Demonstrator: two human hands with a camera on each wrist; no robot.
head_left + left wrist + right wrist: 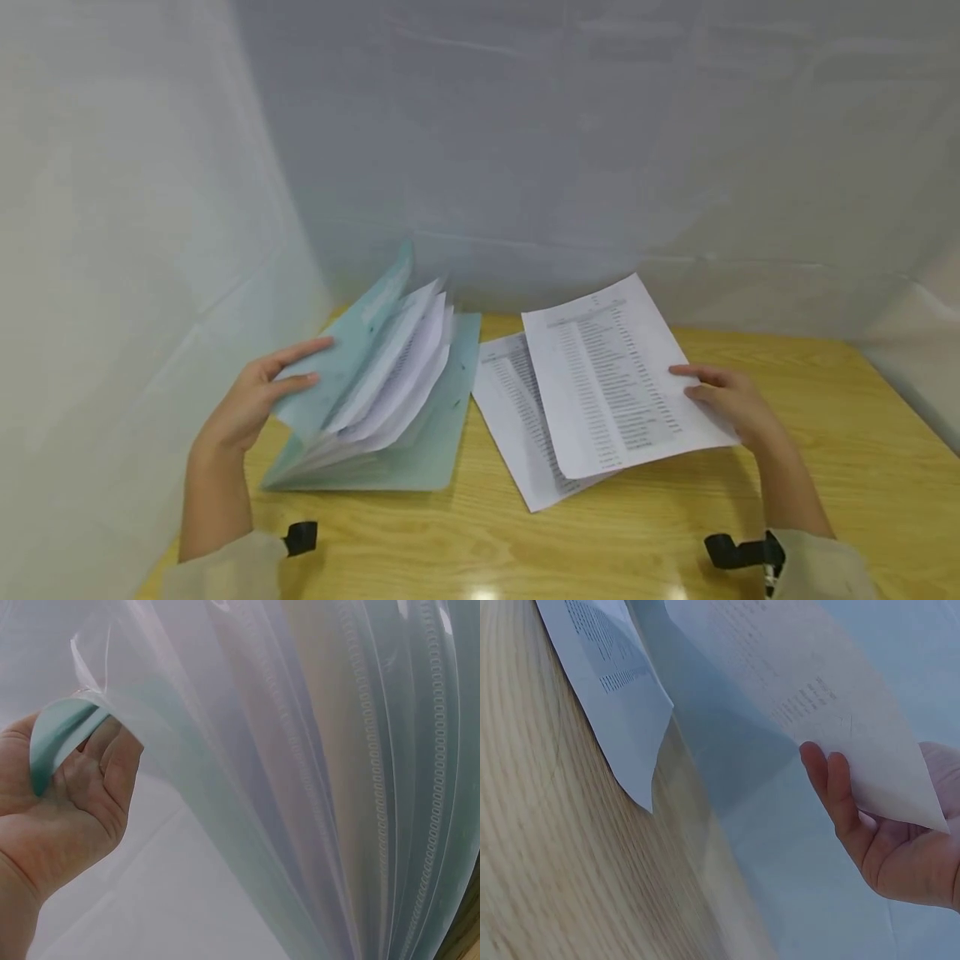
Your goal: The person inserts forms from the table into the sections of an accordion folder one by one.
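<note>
A pale green expanding folder [420, 433] lies open on the wooden table [645, 533], with several white sheets fanned in its pockets. My left hand [251, 400] grips the raised front flap [341, 362]; in the left wrist view the flap's edge [56, 735] bends between thumb and fingers [112, 761]. My right hand [723, 400] pinches the right edge of a printed sheet [611, 379] and holds it lifted off the table. The right wrist view shows that printed sheet [832, 712] above curled fingers [840, 795]. A second printed sheet [513, 408] lies flat under it.
White cloth walls [135, 250] close in the table on the left, back and right. Bare wood shows in front of the folder and papers and at the right of the table. Black wrist straps [738, 552] sit on both sleeves.
</note>
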